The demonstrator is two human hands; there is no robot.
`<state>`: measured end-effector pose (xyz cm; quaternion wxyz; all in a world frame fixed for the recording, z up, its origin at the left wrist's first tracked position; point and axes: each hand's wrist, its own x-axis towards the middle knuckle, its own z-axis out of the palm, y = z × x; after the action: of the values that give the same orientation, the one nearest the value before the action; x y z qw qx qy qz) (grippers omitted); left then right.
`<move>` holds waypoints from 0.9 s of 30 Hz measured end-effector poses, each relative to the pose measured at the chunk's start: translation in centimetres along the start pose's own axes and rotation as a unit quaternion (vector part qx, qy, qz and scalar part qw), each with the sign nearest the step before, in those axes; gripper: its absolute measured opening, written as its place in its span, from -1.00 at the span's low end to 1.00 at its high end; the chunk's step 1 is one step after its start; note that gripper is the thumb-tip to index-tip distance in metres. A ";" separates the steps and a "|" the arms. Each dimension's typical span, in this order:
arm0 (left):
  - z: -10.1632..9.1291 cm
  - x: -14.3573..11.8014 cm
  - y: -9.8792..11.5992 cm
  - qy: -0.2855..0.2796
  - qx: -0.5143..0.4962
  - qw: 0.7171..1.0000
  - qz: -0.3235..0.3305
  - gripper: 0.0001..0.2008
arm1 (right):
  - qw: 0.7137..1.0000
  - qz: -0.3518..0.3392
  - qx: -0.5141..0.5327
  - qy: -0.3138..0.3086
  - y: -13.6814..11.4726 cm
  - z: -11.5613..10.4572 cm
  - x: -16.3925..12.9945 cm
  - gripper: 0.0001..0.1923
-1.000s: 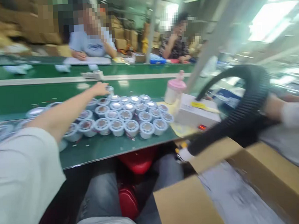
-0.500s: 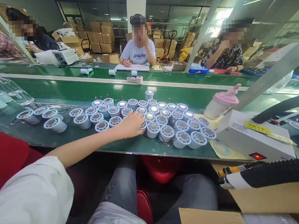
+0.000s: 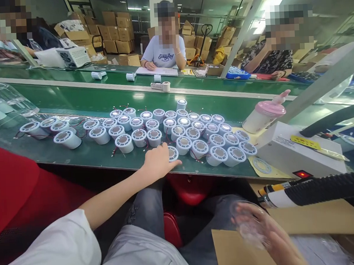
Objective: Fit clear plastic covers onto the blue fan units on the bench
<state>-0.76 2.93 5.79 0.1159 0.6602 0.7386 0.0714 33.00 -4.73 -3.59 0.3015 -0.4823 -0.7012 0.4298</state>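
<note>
My left hand [image 3: 157, 161] is closed around one light-blue cylindrical housing [image 3: 173, 153] near the bench's front edge, thumb on its near side. Behind and beside it stand several more such housings [image 3: 217, 155], upright, with round slotted tops and thin red and black wires. Low at the right, my right hand [image 3: 265, 228] is above an open cardboard box [image 3: 237, 247]. It is smeared by motion and holds a clear plastic piece [image 3: 251, 232] whose exact shape I cannot make out.
A grey-white box with a lit red switch [image 3: 303, 174] stands at the bench's right, near a pink-lidded cup [image 3: 264, 115]. A black hose [image 3: 326, 192] juts in below. Across the green conveyor [image 3: 119, 95] sit several people. A clear bottle [image 3: 11, 96] is at left.
My left hand has drawn a housing from the group toward the front edge. My right hand has come into view over the cardboard box with a clear plastic piece.
</note>
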 end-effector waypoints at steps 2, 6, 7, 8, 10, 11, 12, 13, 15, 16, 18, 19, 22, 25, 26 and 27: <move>0.3 -0.2 -0.2 -0.024 -0.069 0.997 0.030 -0.60 | 0.999 -0.041 -0.012 -0.029 -2.9 1.8 1.4 -0.57; 2.1 -1.3 -1.4 -0.250 -0.355 0.894 0.116 -0.67 | 0.959 -0.181 -0.217 0.000 -6.5 4.8 3.1 -0.53; 2.8 -1.6 -1.5 -0.339 -0.430 0.829 0.114 -0.65 | 0.940 -0.213 -0.265 0.012 -7.1 5.3 3.4 -0.53; 3.6 -2.0 -1.5 -0.423 -0.485 0.758 0.102 -0.61 | 0.922 -0.237 -0.305 0.021 -7.6 5.8 3.6 -0.53; 5.2 -2.6 -1.2 -0.555 -0.548 0.622 0.064 -0.52 | 0.896 -0.257 -0.361 0.022 -8.2 6.4 3.9 -0.53; 5.8 -2.8 -0.9 -0.593 -0.547 0.589 0.051 -0.46 | 0.890 -0.255 -0.378 0.010 -8.5 6.5 4.0 -0.52; 6.2 -3.0 -0.6 -0.615 -0.538 0.575 0.047 -0.39 | 0.887 -0.249 -0.389 -0.009 -8.6 6.6 4.1 -0.49; 6.4 -3.1 -0.2 -0.624 -0.526 0.575 0.053 -0.34 | 0.887 -0.239 -0.394 -0.030 -8.7 6.7 4.1 -0.47; 6.2 -3.1 0.4 -0.625 -0.491 0.600 0.088 -0.34 | 0.893 -0.209 -0.395 -0.062 -8.5 6.7 3.9 -0.47; 5.9 -3.0 0.6 -0.621 -0.468 0.619 0.111 -0.39 | 0.898 -0.194 -0.388 -0.072 -8.4 6.6 3.7 -0.51; 4.8 -3.0 0.9 -0.595 -0.413 0.670 0.165 -0.53 | 0.916 -0.173 -0.352 -0.084 -8.0 6.6 3.3 -0.64; 4.2 -3.1 1.0 -0.565 -0.384 0.704 0.196 -0.61 | 0.929 -0.161 -0.320 -0.090 -7.9 6.6 3.1 -0.71; 3.1 -3.8 1.1 -0.409 -0.327 0.810 0.264 -0.73 | 0.973 -0.106 -0.181 -0.096 -8.1 6.4 2.6 -0.87; 3.4 -4.7 1.0 -0.273 -0.328 0.866 0.262 -0.49 | 0.995 -0.046 -0.056 -0.063 -8.7 6.2 2.4 -0.87; 3.9 -4.9 0.9 -0.245 -0.333 0.871 0.263 -0.39 | 0.998 -0.032 -0.031 -0.042 -8.9 6.2 2.4 -0.81; 4.5 -5.0 0.8 -0.223 -0.337 0.873 0.272 -0.32 | 1.000 -0.018 -0.013 -0.020 -9.0 6.2 2.3 -0.76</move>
<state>1.75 -2.16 2.08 0.4691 0.7543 0.4154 0.1958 23.20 -5.98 1.66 0.2883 -0.4649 -0.7214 0.4247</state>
